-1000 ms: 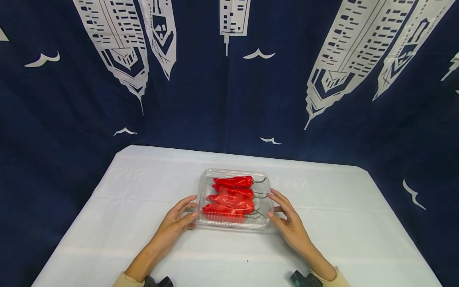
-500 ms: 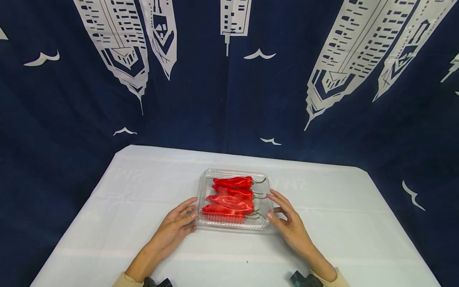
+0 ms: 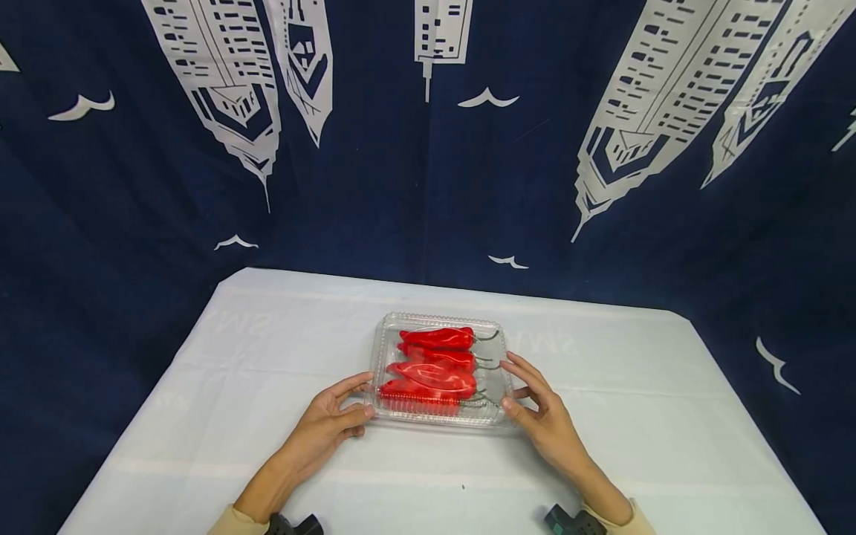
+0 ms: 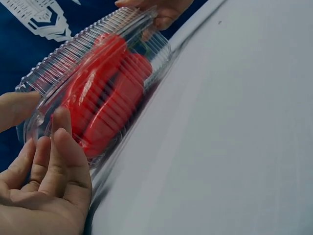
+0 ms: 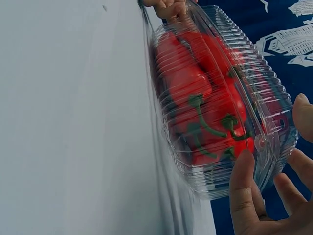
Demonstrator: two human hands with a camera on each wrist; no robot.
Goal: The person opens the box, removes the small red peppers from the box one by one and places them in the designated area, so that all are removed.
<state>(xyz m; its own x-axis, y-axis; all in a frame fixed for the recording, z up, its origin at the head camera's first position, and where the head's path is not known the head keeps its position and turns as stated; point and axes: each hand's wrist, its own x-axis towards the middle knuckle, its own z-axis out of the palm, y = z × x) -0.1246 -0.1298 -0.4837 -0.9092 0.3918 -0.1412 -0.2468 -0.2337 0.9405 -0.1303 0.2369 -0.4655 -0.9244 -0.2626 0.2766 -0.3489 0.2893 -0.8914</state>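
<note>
Clear plastic, thin and ribbed, is what I see through my cameras: a box [image 3: 441,420] with red peppers [image 3: 436,377] inside. It lies near the middle of the white table [image 3: 669,416], and it seems to rest there, though I cannot tell if some edge is lifted. Behind hangs a dark blue cloth [image 3: 428,193].

The left hand [image 3: 321,427] has thumb and fingers bent around the left end of the box, close to the near corner. The right hand [image 3: 545,423] holds the right end in the same way, its fingers spread along the rim and bent at the tips. How hard either one presses, I cannot tell.

I judge the box light and smooth, therefore a little slippery, with walls that would dent under a strong squeeze. The peppers could slide inside if it is tilted, and their green stems [image 5: 195,100] look the most fragile part. For me, the best hold is at both short ends, low under the rim, where the ribs should make the plastic stiffer.
</note>
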